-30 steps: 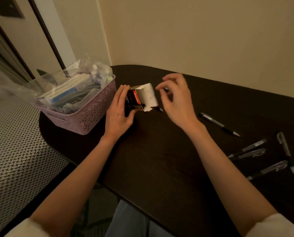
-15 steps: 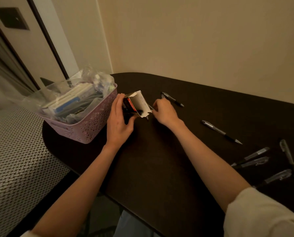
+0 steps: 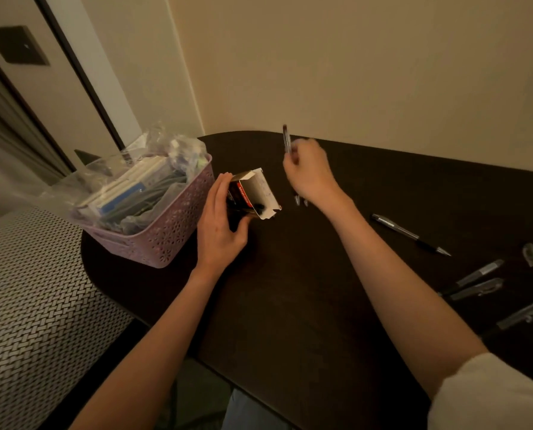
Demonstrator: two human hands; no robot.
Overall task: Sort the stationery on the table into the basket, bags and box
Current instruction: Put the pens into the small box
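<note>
On the dark table (image 3: 290,290), far left end: small box (image 3: 254,193) beside the basket (image 3: 172,237).
Box: cardboard, red/black print outside, white inside; end flap open toward the right; dark pen ends show in the mouth.
Left hand (image 3: 220,225): fingers & thumb curled round the box's closed end, steadying it.
Right hand (image 3: 310,173): raised just right of box, pinching pens (image 3: 286,141); blurred, one end sticks up, tips poke out below; count unclear.
Basket: pink, perforated, stuffed w/ clear bags (image 3: 153,169) of stationery.
Loose pens (image 3: 409,234): five on the table's right side, well apart from box.
</note>
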